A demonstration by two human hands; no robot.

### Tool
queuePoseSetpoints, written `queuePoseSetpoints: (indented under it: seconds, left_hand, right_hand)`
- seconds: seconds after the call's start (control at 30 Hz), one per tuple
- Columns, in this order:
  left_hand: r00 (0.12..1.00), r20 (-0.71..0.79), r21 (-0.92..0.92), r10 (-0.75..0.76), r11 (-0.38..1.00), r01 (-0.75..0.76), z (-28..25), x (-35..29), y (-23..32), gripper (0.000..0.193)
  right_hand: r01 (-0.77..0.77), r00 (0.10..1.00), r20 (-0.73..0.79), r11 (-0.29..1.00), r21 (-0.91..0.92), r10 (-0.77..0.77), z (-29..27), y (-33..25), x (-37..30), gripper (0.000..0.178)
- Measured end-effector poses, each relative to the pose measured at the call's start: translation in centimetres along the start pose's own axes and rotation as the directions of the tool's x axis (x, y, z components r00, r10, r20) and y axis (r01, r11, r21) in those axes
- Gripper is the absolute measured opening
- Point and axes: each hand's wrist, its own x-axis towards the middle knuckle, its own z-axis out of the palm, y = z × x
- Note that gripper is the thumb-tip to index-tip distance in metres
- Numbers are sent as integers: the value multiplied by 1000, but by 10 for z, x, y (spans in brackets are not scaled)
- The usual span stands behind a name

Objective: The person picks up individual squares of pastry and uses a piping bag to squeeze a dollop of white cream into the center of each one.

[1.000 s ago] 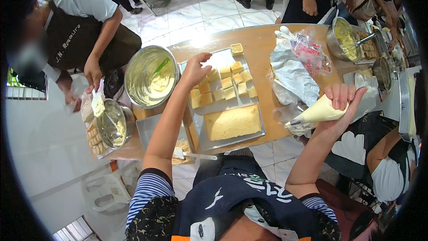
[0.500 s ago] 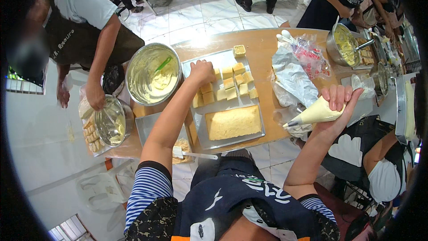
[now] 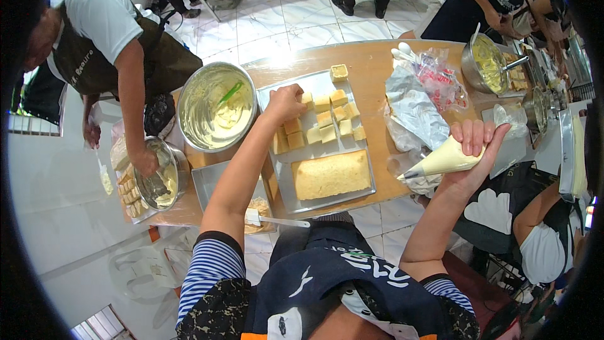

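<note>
I have the piping bag (image 3: 445, 157) of pale cream in the right hand (image 3: 476, 143), whose fingers wrap firmly around its upper end; it slants down left, its tip over the table's near right part, outside the tray (image 3: 282, 184). The left hand (image 3: 286, 103) bends down at the tray's upper left, just beside the cake cubes (image 3: 326, 118); its fingers curl, but the fingertips are hidden from me, so I cannot tell whether they pinch a cube. Narrow gaps part some cubes, others touch. One cube stands apart by the tray's far edge, while an uncut cake slab (image 3: 331, 174) lies along the near edge, with a strip of metal between.

Left of the tray, a large steel bowl (image 3: 196, 119) crowds my left forearm, its rim close by. To the right, a lane of wooden tabletop (image 3: 370, 104) runs up to the crumpled silvery packaging (image 3: 412, 108). Farther left, a co-worker's hand (image 3: 146, 162) reaches into a smaller bowl (image 3: 182, 170).
</note>
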Motion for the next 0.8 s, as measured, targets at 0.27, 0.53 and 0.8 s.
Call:
queuePoseSetpoints:
  seconds: [0.27,0.53,0.8]
  left_hand:
    - [980,-198,-697,25,699,-159,-20,-15,-2,36]
    - [993,-67,-993,98,-108,-56,-48,-78,32,42]
    - [954,25,-914,299,-380,143,-37,-130,49,47]
  right_hand:
    - [-4,1000,15,1000,7,3,10,4,1,42]
    - [-51,992,118,998,30,48,28,11,-3,42]
    - [-157,981,118,987,24,154,45,23,-21,43]
